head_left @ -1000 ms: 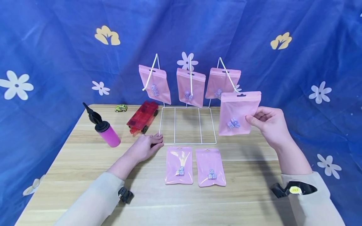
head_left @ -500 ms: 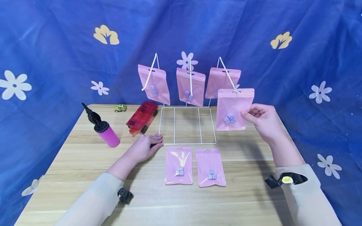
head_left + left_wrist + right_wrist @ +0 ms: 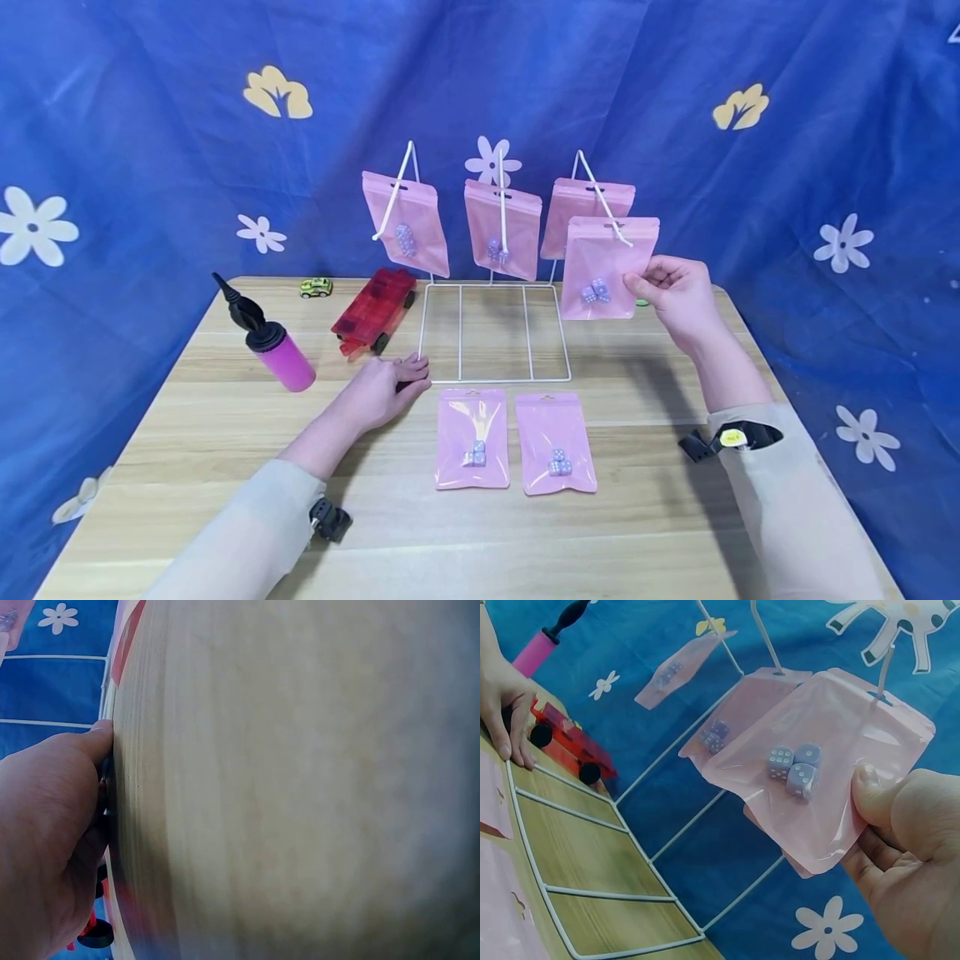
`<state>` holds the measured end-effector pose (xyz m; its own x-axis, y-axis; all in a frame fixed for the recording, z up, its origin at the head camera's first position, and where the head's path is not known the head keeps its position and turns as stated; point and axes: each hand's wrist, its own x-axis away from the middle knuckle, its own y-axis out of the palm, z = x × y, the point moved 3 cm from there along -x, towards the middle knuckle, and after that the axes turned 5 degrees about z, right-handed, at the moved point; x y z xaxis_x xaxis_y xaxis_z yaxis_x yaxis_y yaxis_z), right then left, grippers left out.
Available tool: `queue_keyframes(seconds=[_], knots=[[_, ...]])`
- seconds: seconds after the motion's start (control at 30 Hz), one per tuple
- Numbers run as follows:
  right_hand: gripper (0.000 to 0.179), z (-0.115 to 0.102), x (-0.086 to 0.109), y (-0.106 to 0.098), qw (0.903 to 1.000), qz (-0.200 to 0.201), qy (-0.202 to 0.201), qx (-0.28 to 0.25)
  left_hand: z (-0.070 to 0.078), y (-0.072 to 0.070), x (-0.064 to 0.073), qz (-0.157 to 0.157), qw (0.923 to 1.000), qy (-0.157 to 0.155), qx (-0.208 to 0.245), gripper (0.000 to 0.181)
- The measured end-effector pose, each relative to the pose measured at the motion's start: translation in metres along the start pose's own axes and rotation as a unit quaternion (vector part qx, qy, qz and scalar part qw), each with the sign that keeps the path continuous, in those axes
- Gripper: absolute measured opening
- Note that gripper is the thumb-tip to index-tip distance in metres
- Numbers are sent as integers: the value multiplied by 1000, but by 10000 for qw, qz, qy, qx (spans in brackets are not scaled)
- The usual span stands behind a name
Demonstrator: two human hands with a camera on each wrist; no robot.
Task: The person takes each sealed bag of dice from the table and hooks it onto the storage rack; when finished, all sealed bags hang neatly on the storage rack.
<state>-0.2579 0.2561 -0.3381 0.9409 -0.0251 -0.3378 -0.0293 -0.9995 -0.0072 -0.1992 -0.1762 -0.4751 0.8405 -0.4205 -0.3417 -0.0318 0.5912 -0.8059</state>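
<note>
While the right hand pinches a pink bag, the left hand touches the rack

Thumb in front, fingers behind, the right hand grasps the pink bag by its side edge, three dice inside. Its hang hole is on the right hook, whose tip pokes out in front. The left fingers rest at the rack's near left corner; whether they clasp the wire I cannot tell. Behind the pink bag, on the same hook, hangs a partly covered bag; a middle bag and a left bag hang alongside. Two flat bags lie on the bench just before the rack. Farther left are a red toy car, a small green car and a pump.
</note>
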Motion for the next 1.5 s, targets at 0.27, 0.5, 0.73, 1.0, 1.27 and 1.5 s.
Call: queue_keyframes(seconds=[0.27,0.5,0.73,1.0,1.27,1.5], knots=[[12,7,-5,3,9997,65,218,65,1,0,1,-7,10000,-11,-19,30],[11,11,-4,0,9987,277,435,10,0,0,1,9,10000,38,-60,31],[25,14,5,-10,9969,250,560,487,0,0,0,-8,10000,42,-8,32],[39,22,40,-13,9840,-435,1157,1286,0,0,0,-10,10000,28,2,31],[42,38,78,-15,9736,-943,1500,1440,0,1,0,-37,10000,34,7,31],[44,57,104,-11,9655,-1289,1808,1362,-2,1,-1,-112,9999,-124,-39,33]])
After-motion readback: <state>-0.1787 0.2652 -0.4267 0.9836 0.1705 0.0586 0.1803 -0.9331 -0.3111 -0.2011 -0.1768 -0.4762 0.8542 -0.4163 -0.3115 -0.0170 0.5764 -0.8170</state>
